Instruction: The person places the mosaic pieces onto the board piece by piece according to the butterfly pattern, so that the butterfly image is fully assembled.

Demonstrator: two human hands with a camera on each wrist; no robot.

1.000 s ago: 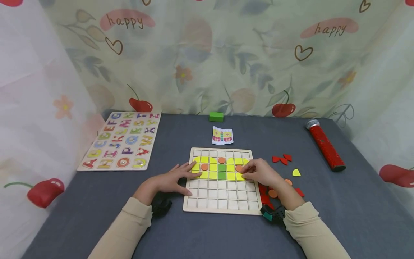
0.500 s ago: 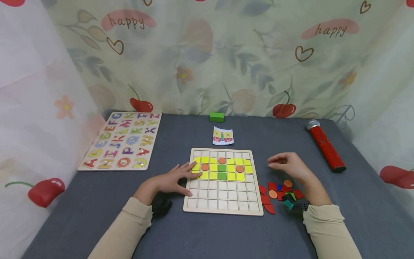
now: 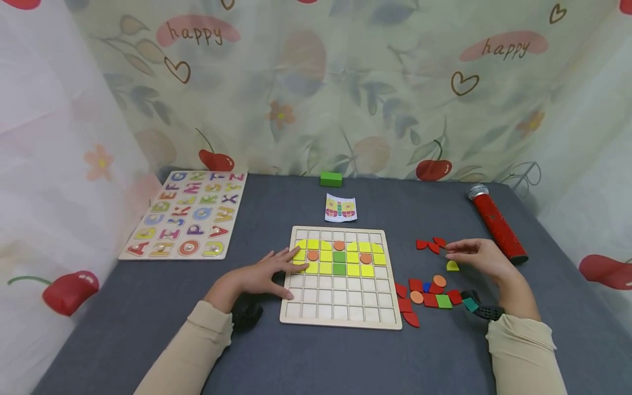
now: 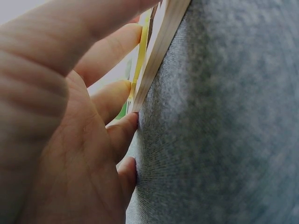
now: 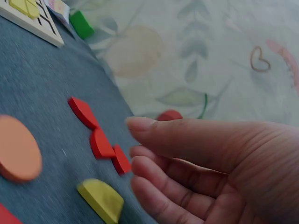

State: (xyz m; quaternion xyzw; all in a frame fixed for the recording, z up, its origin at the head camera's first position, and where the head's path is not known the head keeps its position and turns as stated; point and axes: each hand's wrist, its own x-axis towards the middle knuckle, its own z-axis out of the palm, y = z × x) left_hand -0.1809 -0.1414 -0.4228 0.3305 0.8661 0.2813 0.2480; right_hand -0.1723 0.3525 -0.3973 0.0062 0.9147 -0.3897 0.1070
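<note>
A wooden grid board (image 3: 340, 312) lies in the middle of the table, its upper rows filled with yellow, orange and green pieces. My left hand (image 3: 261, 272) rests with spread fingers on the board's left side, steadying contact at the edge; in the left wrist view its fingertips touch a yellow piece (image 4: 140, 56) and the wooden rim. Beyond the board's right side, my right hand (image 3: 476, 258) hovers with loosely bent fingers and nothing between them. Just below its fingertips lies a yellow rounded piece (image 3: 452, 266). Several red curved pieces (image 5: 100, 142) lie close by.
Red, orange, green and blue pieces (image 3: 430, 300) are scattered right of the board. A small butterfly pattern card (image 3: 340, 208) and a green block (image 3: 331, 179) sit behind it. An alphabet board (image 3: 182, 219) lies at left, a red microphone (image 3: 498, 222) at right.
My right hand has left the board's right side and moved right to the yellow rounded piece. A yellow piece now fills the right end of the board's second yellow row. The left hand stays put.
</note>
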